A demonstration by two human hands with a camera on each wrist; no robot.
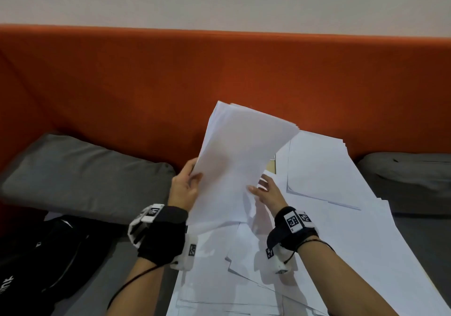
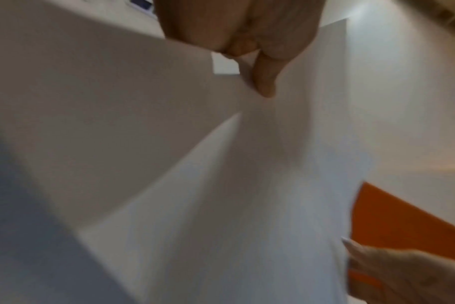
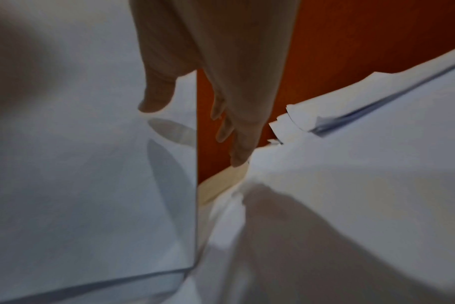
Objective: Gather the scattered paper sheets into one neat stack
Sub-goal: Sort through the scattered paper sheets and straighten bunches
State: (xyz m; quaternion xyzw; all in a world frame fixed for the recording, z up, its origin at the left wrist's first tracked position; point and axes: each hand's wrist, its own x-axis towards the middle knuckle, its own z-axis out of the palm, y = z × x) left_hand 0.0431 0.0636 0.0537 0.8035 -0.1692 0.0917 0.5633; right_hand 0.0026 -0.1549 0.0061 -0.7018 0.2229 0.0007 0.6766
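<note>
**Sheaf lifted over the loose sheets**

Sheaf [image 1: 240, 162] of white paper stands tilted above the table, its long axis running from about 7 o'clock up to 1 o'clock, top edge leaning toward the orange backrest [image 1: 146, 84]. My left hand [image 1: 184, 189] grips its left edge, thumb on the near face and fingers curled behind; in the left wrist view the thumb [image 2: 264, 82] presses flat on the paper. My right hand [image 1: 267, 192] is at the sheaf's lower right edge with the fingers fairly straight and spread; its thumb [image 3: 156, 96] touches the near face, and the fingers [image 3: 237, 144] reach past the edge. I cannot tell whether they pinch it.

Loose sheets [image 1: 317, 218] lie overlapping on the table from 6 o'clock round to 3 o'clock, under and to the right of the sheaf. One thicker pile [image 1: 319, 167] rests at 2 o'clock, long axis pointing roughly to 11.

A grey cushion [image 1: 80, 174] sits at 9 o'clock, a black bag [image 1: 41, 254] at 8.
</note>
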